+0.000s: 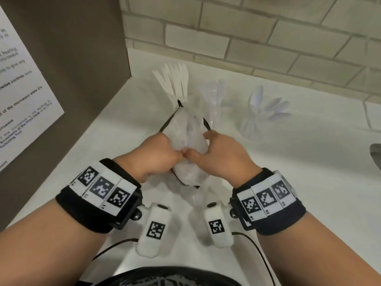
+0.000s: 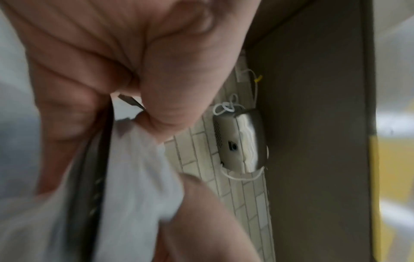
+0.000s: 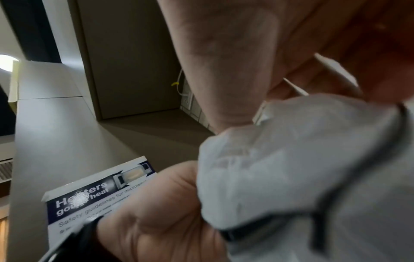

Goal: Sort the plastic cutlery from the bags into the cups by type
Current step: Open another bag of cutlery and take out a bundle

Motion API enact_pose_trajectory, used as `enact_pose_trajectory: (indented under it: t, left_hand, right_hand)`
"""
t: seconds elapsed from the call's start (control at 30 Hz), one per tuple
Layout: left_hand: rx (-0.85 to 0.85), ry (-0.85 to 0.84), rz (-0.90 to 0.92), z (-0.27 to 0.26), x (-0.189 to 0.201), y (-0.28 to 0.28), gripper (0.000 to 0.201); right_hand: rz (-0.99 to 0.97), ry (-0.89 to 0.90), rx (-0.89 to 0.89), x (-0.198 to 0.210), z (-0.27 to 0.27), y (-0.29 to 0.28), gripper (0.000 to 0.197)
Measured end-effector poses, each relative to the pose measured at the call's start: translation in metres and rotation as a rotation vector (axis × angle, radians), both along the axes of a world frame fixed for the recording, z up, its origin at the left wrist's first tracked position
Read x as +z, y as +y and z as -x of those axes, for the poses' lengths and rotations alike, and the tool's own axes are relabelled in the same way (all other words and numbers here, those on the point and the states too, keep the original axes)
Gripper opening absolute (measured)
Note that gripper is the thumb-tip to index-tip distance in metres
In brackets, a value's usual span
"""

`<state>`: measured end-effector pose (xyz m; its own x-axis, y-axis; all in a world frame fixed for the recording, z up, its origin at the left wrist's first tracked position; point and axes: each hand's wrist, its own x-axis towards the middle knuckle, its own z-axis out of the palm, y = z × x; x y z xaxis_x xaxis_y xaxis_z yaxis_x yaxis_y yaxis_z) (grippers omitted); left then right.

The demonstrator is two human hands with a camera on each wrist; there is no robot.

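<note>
A clear plastic bag [image 1: 188,133] with black edging and a white napkin inside is held above the white counter [image 1: 288,172]. My left hand [image 1: 158,155] grips its left side, and my right hand [image 1: 216,153] pinches its right side, thumbs meeting at the middle. The wrist views show the bag [image 2: 134,177] [image 3: 291,159] bunched between curled fingers, with a white utensil handle [image 3: 295,87] under the right fingers. Behind stand three clear cups: one with white knives [image 1: 175,81], one with clear forks [image 1: 213,93], one with clear spoons [image 1: 266,108].
A brown cabinet side [image 1: 61,69] with a paper notice [image 1: 24,89] walls off the left. A tiled wall [image 1: 268,38] runs behind the cups. A sink rim [image 1: 376,153] shows at the right edge.
</note>
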<state>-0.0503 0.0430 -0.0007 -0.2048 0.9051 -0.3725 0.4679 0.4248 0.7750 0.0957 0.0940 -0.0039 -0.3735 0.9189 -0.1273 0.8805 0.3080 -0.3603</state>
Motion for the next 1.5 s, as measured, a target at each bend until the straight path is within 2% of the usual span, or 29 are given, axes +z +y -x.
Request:
enact_pose_trajectory:
  t: [0.03,0.07,0.1,0.13,0.17,0.23,0.3,0.33,0.4,0.47,0.57,0.6,0.67,0.73,0.77,0.83,0.87,0.9,0.93,1.0,1.07,1.1,1.2,1.23,1.27,1.3,1.43,1.47,1.5]
  left_hand:
    - [-0.004,-0.065,0.044,0.000,0.001,0.000,0.015]
    - [-0.040,0.016,0.072,0.003,-0.001,0.002,0.020]
    - [-0.071,0.186,0.062,0.008,-0.002,0.006,0.030]
    - [-0.068,0.380,-0.016,0.014,-0.003,0.011,0.035]
    - [-0.055,0.506,-0.146,0.018,-0.003,0.016,0.038]
    - [-0.132,0.582,-0.378,0.026,-0.002,0.025,0.055]
    - [-0.269,0.571,-0.318,0.030,-0.005,0.038,0.072]
    - [-0.291,0.549,-0.249,0.031,-0.006,0.044,0.068]
    - [-0.236,0.458,-0.199,0.036,-0.013,0.053,0.043]
    - [-0.055,0.199,-0.191,0.039,-0.017,0.056,0.031]
    - [0.170,-0.412,-0.106,0.040,-0.014,0.050,0.031]
    - [0.176,-0.573,-0.060,0.043,-0.012,0.046,0.032]
    - [0.133,-0.776,0.005,0.050,-0.010,0.038,0.041]
    - [0.142,-0.856,0.008,0.059,-0.014,0.032,0.054]
    - [0.182,-0.854,-0.006,0.062,-0.018,0.030,0.054]
    - [0.304,-0.815,-0.051,0.067,-0.025,0.028,0.050]
    - [0.357,-0.795,-0.066,0.068,-0.027,0.027,0.047]
    - [0.386,-0.785,-0.074,0.068,-0.027,0.027,0.041]
    - [0.392,-0.790,-0.078,0.067,-0.027,0.028,0.033]
    - [0.383,-0.845,-0.064,0.063,-0.021,0.029,0.022]
    - [0.404,-0.916,0.004,0.059,-0.018,0.030,0.021]
    - [0.420,-0.963,0.058,0.056,-0.017,0.029,0.024]
    - [0.421,-1.150,0.187,0.050,-0.015,0.025,0.041]
    - [0.398,-1.194,0.200,0.047,-0.012,0.023,0.038]
    - [0.385,-1.170,0.165,0.045,-0.012,0.022,0.030]
    - [0.361,-1.031,0.077,0.044,-0.014,0.022,0.021]
    - [-0.063,0.058,-0.318,0.053,-0.018,0.014,0.033]
    - [-0.124,0.214,-0.450,0.054,-0.016,0.013,0.031]
    - [-0.179,0.286,-0.565,0.052,-0.014,0.012,0.026]
  right_hand:
    - [0.083,0.035,0.008,-0.003,0.000,0.000,0.055]
    - [0.122,0.055,0.024,-0.004,-0.001,0.000,0.047]
    - [0.136,0.055,0.049,-0.004,-0.003,0.001,0.046]
    - [0.142,0.040,0.073,-0.005,-0.005,0.003,0.054]
    - [0.138,0.020,0.103,-0.004,-0.007,0.004,0.062]
    - [0.109,-0.025,0.165,-0.001,-0.010,0.003,0.069]
    - [0.098,-0.053,0.233,0.000,-0.012,0.006,0.069]
    - [0.090,-0.076,0.256,0.001,-0.014,0.009,0.068]
    - [0.061,-0.089,0.252,0.001,-0.018,0.018,0.065]
    - [-0.012,-0.054,0.158,-0.001,-0.023,0.028,0.059]
    - [-0.115,0.038,0.036,-0.004,-0.026,0.040,0.039]
    - [-0.129,0.070,0.023,-0.004,-0.026,0.043,0.033]
    - [-0.099,0.176,0.004,-0.003,-0.028,0.044,0.038]
    - [-0.097,0.304,0.001,0.001,-0.026,0.039,0.047]
    - [-0.191,0.339,0.025,0.003,-0.023,0.034,0.045]
    - [-0.473,0.414,0.126,0.003,-0.014,0.022,0.025]
    - [-0.542,0.450,0.193,0.004,-0.009,0.016,0.014]
    - [-0.553,0.448,0.256,0.003,-0.004,0.012,0.011]
    - [-0.486,0.391,0.313,0.003,-0.001,0.009,0.015]
    - [-0.225,0.098,0.348,0.006,0.004,0.006,0.024]
    - [-0.074,-0.179,0.331,0.005,0.004,0.006,0.048]
    - [-0.047,-0.223,0.305,0.004,0.004,0.005,0.060]
    - [-0.037,-0.210,0.206,-0.002,0.005,0.004,0.093]
    - [-0.030,-0.210,0.177,-0.005,0.006,0.004,0.104]
    - [-0.019,-0.213,0.156,-0.006,0.006,0.004,0.113]
    - [-0.015,-0.213,0.145,-0.007,0.007,0.003,0.120]
    - [-0.002,-0.226,0.167,-0.011,0.008,-0.002,0.126]
    - [-0.014,-0.227,0.183,-0.013,0.008,-0.004,0.126]
    - [-0.028,-0.224,0.199,-0.013,0.010,-0.005,0.125]
